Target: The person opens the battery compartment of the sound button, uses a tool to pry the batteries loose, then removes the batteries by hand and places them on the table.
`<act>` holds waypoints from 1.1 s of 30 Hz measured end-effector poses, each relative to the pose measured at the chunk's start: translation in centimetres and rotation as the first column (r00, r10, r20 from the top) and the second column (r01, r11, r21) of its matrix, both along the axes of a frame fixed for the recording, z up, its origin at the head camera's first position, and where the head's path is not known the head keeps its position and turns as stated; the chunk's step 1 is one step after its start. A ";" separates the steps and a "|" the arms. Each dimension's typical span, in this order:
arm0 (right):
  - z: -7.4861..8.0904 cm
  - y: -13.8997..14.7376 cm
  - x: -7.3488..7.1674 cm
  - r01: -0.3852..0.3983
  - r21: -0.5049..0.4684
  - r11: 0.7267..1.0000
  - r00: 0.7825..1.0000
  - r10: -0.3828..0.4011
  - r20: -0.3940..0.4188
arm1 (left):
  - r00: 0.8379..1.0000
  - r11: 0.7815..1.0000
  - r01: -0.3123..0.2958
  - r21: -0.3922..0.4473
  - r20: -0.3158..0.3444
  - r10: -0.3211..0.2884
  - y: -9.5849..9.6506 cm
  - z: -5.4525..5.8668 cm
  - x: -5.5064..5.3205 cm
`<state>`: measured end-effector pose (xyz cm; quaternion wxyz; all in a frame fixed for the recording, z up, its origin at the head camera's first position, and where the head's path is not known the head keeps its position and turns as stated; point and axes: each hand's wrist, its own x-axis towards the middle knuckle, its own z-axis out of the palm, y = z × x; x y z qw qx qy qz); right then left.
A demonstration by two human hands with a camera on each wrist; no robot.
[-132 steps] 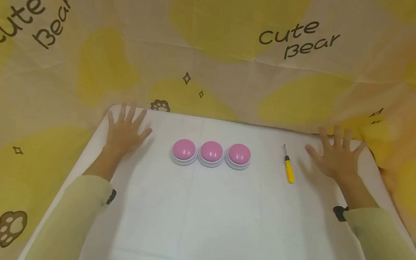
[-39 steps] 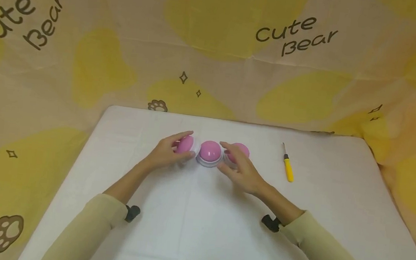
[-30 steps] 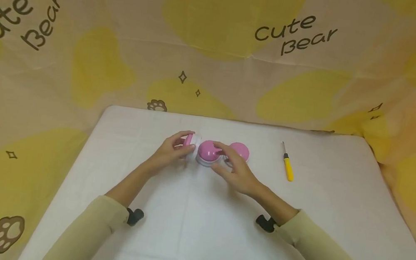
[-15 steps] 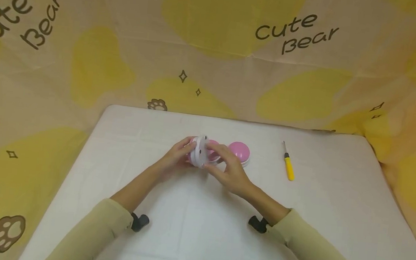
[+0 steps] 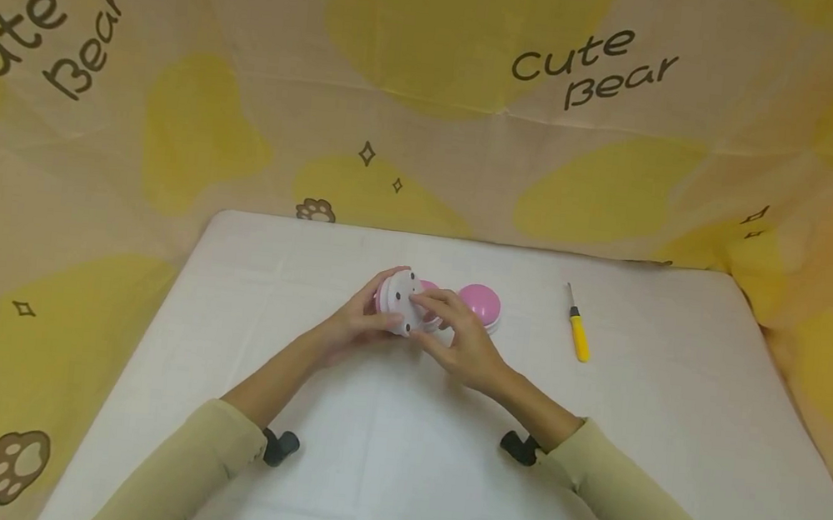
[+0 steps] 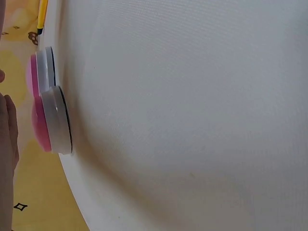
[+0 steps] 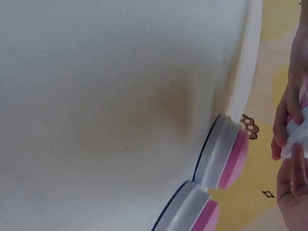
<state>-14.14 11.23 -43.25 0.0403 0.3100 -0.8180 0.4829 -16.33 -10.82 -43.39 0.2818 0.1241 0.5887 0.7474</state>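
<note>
My left hand (image 5: 358,323) grips a pink-domed push button (image 5: 404,307) by its white base, the flat underside with several dark dots turned to the right. My right hand (image 5: 470,349) is at that underside with bent fingers, the fingertips touching it and the thumb near its lower edge. In the right wrist view the held button (image 7: 299,130) shows between both hands at the right edge. Behind the right fingers a second push button (image 5: 429,286) stands on the table, partly hidden. A third push button (image 5: 480,302) stands to its right, dome up.
A screwdriver (image 5: 578,338) with a yellow handle lies on the white table (image 5: 397,459), right of the buttons. A yellow patterned cloth (image 5: 425,169) hangs behind the table's far edge. Both sleeves carry a black wrist mount (image 5: 281,448).
From lying flat apart on the table, my hands have come together at the buttons. My left hand has picked up the leftmost push button and tipped its underside to the right; my right hand has joined it.
</note>
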 end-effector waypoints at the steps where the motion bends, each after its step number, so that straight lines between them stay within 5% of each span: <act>1: 0.0 0.1 0.0 0.005 0.008 1.000 1.000 -0.004 -0.004 | 1.000 1.000 0.003 0.001 -0.011 -0.003 0.0 0.0 0.0; 20: -0.2 0.4 0.4 -0.054 -0.059 0.997 0.998 0.052 -0.042 | 0.999 0.999 0.030 0.012 -0.029 -0.030 -0.5 0.4 0.2; 26: -0.4 0.5 0.4 -0.034 -0.054 0.998 0.997 0.030 -0.076 | 0.991 0.995 0.026 -0.094 -0.129 -0.038 -0.8 0.6 -0.1; 33: -0.2 0.4 0.4 -0.016 -0.024 1.000 0.994 0.013 -0.107 | 0.977 0.965 0.004 -0.261 -0.203 -0.059 -0.6 1.0 -0.2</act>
